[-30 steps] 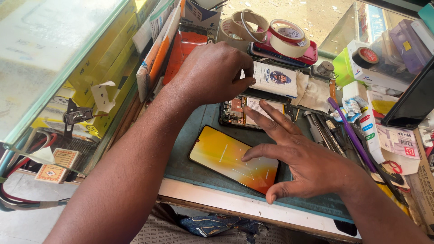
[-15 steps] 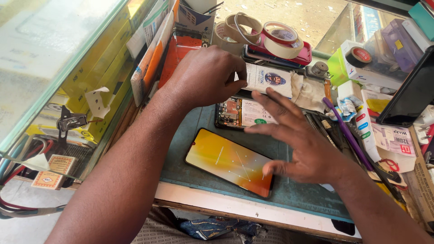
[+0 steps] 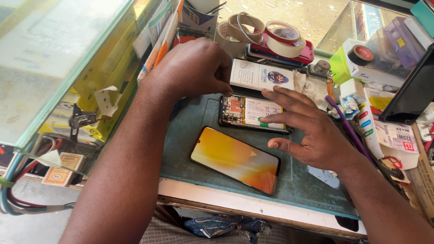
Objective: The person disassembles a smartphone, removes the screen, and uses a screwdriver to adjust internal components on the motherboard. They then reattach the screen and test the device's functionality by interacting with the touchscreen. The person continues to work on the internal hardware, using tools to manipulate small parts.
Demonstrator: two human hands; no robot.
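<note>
Cluttered repair bench with a teal work mat [image 3: 312, 190] at centre; glass case [image 3: 54, 58] at left, rolls of tape [image 3: 253, 29] at rear. Opened phone body [image 3: 253, 114], back cover off and circuit board exposed, flat on the mat's far edge. Left hand [image 3: 194, 68] curled, fingertips at the body's top-left corner; grip not discernible. Right hand [image 3: 307, 131] released, fingers spread, fingertips resting on the body's right half. Phone with lit orange screen [image 3: 235, 159] face up, just beside, nearer the bench edge. Purple tool [image 3: 350, 131] to the right.

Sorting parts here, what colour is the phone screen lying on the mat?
Orange-yellow phone screen, head view.
</note>
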